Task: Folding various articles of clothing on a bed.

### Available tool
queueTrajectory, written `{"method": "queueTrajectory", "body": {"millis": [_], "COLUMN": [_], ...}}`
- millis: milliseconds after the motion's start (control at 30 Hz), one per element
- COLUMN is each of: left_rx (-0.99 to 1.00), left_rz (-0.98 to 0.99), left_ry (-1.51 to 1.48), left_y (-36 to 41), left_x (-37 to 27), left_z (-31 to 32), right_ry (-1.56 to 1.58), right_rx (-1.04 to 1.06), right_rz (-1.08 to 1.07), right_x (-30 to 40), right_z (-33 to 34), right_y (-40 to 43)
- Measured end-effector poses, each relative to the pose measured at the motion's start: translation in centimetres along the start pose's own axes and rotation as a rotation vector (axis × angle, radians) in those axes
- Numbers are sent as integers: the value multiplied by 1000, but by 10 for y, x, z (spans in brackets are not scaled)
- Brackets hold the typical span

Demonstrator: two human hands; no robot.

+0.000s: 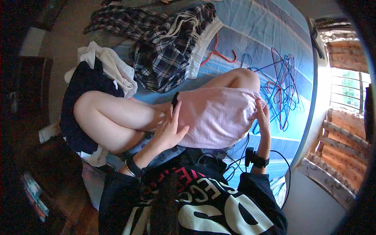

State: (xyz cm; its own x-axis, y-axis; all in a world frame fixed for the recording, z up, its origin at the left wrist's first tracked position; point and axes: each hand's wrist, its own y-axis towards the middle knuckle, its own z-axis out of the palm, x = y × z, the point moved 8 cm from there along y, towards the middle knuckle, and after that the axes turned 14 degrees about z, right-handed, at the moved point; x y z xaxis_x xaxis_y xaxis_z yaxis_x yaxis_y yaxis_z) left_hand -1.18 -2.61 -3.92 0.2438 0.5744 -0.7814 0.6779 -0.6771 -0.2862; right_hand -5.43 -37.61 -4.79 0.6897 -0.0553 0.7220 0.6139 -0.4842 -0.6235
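A pale pink garment [217, 117], probably shorts, lies spread over my crossed legs. My left hand [169, 132] rests at its left edge with fingers apart, and a small dark strip shows just beyond the fingertips. At the opposite end my right hand [262, 114] grips the gathered edge, thumb and fingers closed on the cloth. What lies under the garment is hidden. Past my knees is a pair of black-and-white plaid pants [164, 50] with a white elastic waistband and a pale drawstring.
Tangled wire hangers [283, 85] lie to the right on the blue striped bedsheet [243, 38]. An orange hanger [217, 53] is partly under the plaid pants. White cloth [113, 64] and black cloth [83, 79] are heaped at left. A black cable [286, 164] loops beside my right wrist.
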Motion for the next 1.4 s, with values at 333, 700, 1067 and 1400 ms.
{"method": "queueTrajectory", "body": {"millis": [333, 700, 1067, 1400], "left_rx": [-458, -6, -597, -1396], "left_rz": [-19, -398, -142, 205], "left_ry": [-756, -1315, -1021, -1105], "left_y": [-12, -19, -18, -187], "left_x": [25, 20, 22, 66], "left_z": [10, 49, -51, -256], "right_ry": [-177, -100, -11, -23], "right_rx": [75, 348, 244, 622], "right_rz": [116, 150, -131, -526], "right_x": [-31, -44, 77, 277], "right_z": [-7, -3, 34, 264], "right_y": [-18, -53, -77, -164]}}
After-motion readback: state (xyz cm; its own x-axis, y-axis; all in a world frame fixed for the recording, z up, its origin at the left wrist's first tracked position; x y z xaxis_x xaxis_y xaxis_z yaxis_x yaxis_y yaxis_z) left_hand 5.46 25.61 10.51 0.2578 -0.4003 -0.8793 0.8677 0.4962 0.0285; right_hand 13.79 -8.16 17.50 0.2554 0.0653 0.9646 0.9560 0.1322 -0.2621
